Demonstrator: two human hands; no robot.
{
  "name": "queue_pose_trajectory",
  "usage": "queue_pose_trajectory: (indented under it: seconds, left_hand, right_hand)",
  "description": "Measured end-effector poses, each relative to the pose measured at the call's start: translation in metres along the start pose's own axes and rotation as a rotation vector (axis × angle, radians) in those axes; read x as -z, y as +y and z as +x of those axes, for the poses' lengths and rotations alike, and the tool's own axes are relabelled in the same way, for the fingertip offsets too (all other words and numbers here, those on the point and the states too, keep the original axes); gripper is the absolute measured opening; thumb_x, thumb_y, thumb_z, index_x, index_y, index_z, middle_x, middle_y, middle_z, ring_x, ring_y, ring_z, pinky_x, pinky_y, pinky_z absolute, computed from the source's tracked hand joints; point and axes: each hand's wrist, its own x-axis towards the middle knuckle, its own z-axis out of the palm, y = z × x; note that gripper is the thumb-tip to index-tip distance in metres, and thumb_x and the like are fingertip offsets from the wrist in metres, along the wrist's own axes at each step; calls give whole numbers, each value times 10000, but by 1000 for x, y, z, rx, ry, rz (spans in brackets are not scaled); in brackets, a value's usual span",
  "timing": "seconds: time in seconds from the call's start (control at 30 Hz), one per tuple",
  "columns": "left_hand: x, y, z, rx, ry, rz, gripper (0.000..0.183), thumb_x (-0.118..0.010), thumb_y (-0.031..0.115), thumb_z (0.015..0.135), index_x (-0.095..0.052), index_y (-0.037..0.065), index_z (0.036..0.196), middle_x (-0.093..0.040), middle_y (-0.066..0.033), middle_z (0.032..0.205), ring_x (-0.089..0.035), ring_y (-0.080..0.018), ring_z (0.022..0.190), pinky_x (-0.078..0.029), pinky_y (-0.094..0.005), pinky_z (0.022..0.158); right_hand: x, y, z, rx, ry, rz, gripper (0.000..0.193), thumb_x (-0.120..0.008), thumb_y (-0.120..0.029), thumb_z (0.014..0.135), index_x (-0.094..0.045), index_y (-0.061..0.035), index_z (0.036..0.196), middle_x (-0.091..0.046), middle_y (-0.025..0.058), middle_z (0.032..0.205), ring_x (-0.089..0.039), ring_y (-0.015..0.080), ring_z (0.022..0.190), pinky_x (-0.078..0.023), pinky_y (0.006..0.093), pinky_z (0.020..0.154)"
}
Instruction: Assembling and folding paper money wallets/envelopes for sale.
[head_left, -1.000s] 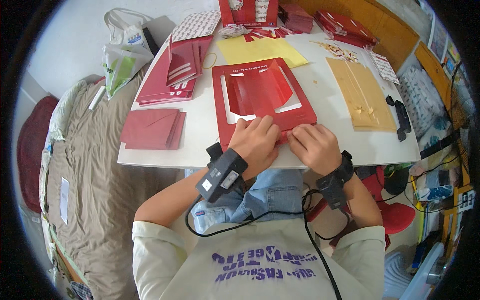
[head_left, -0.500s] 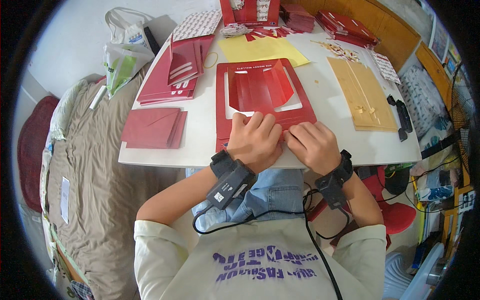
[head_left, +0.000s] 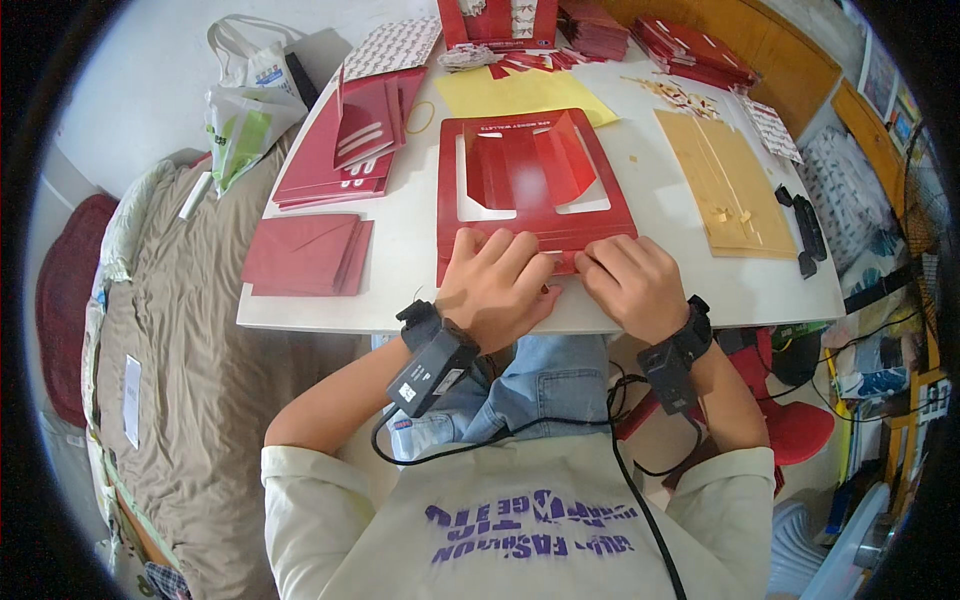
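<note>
A red cardboard sheet (head_left: 520, 226) with a cut-out window and raised, folded flaps lies in front of me, its near edge close to the table's front edge. My left hand (head_left: 495, 285) is closed with bent fingers on the near strip of the sheet. Beside it, my right hand (head_left: 632, 284) pinches the same strip near its right corner. A narrow gap separates the two hands, where a folded bit of the strip shows. What the thumbs do beneath is mostly hidden. Each wrist wears a black strapped device.
Dark red envelopes (head_left: 300, 255) lie at left, below taller red folders (head_left: 370, 130). Yellow paper (head_left: 470, 95) sits behind the sheet. On the right are tan card pieces (head_left: 725, 185) and black clips (head_left: 807, 230). Red stacks (head_left: 690, 52) stand at the back. A cable (head_left: 640, 500) crosses my lap.
The sheet has shifted slightly away from me and to the right, and turned a little. Both hands stay at its near edge; the left has moved slightly left, away from the right.
</note>
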Motion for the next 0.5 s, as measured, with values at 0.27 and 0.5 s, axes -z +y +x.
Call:
queue_pose_trajectory:
  seconds: [0.27, 0.5]
  left_hand:
    - [4, -7, -3, -221, 79, 64, 195, -752, 148, 673, -620, 81, 800, -582, -15, 799, -545, -170, 696, -385, -340, 656]
    - [7, -15, -9, -350, 111, 136, 106, -655, 157, 686, -628, 113, 778, -533, 1, 773, -520, -141, 701, -378, -311, 632]
  right_hand:
    - [1, 2, -1, -38, 1, 7, 116, -609, -107, 724, -633, -58, 826, -547, 22, 808, -569, 174, 752, -474, 299, 615]
    - [2, 2, -2, -19, -49, -12, 130, -605, -116, 712, -639, -66, 827, -545, 16, 811, -563, 168, 754, -473, 295, 604]
